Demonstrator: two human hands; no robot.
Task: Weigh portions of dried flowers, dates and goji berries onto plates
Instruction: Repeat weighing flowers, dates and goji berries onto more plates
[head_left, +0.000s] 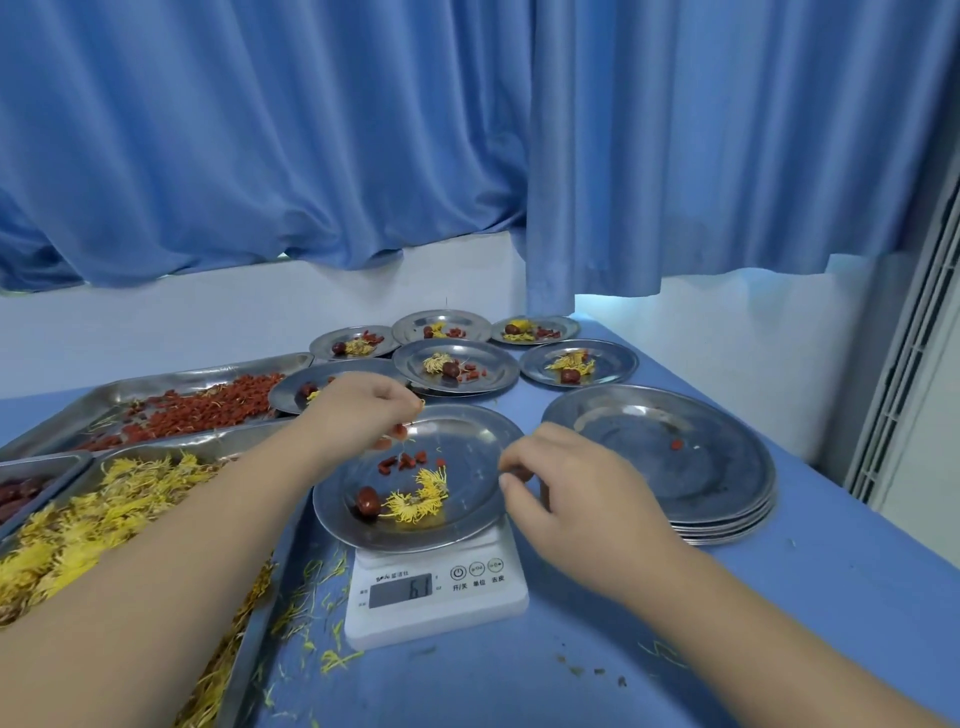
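A steel plate (467, 431) sits on a white digital scale (436, 597) in front of me. On it lie a dried yellow flower (418, 496), a red date (368, 501) and a few goji berries (402, 461). My left hand (371, 402) hovers over the plate's far left edge, fingers curled, with goji berries at its fingertips. At the plate's right rim my right hand (563, 486) pinches the edge. The scale's display shows blurred digits.
Trays at left hold goji berries (208, 405), yellow flowers (104, 514) and dates (21, 493). Several filled plates (498, 371) stand behind the scale. A stack of plates (660, 452) sits at right. Loose petals litter the blue table (779, 597). Blue curtains hang behind.
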